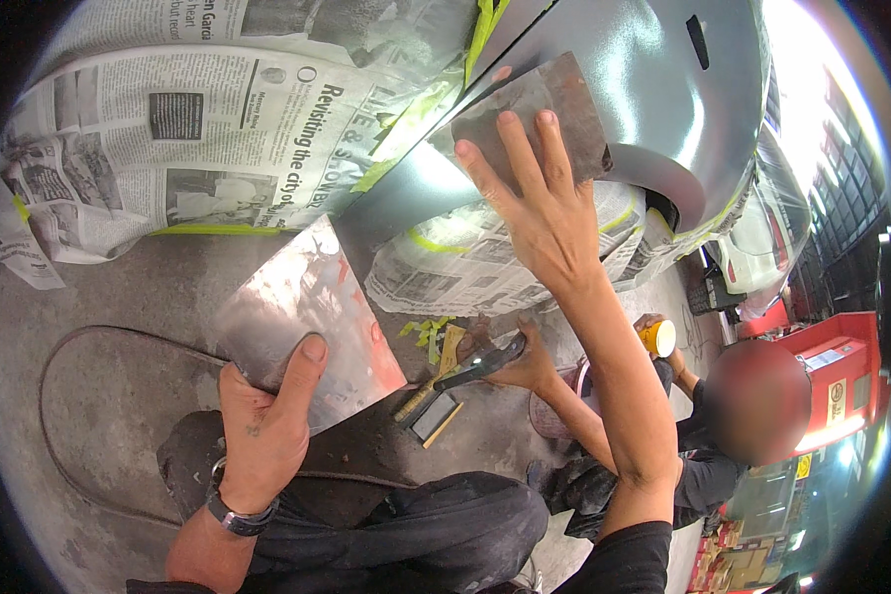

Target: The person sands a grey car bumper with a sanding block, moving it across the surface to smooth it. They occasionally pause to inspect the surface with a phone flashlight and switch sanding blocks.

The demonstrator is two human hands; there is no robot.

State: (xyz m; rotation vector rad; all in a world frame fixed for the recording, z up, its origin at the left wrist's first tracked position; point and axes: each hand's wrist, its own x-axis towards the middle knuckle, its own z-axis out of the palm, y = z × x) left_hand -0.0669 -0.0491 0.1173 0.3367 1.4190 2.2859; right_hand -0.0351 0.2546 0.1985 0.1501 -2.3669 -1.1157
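Observation:
My left hand (pixel 267 416), wearing a dark wristwatch, grips a shiny square metal plate (pixel 312 312) by its lower edge, thumb on top. Reddish smears, apparently putty, mark the plate's right edge. With fingers spread over its face, my right hand (pixel 544 213) holds a thin, darker grey rectangular sheet (pixel 554 114) against the grey car body panel (pixel 624 89). My right thumb is hidden, and so is the sheet's underside. Below that panel, newspaper and greenish-yellow tape cover the wheel (pixel 465 252).
Masking newspaper (pixel 119 148) covers the car's left part. A co-worker's hand (pixel 530 366) holds a black-handled tool (pixel 480 364) near a sanding block (pixel 436 418); the other holds a yellow container (pixel 657 339). A hose (pixel 64 346) loops on the floor, near tape scraps (pixel 431 332). A bucket (pixel 554 411) stands right.

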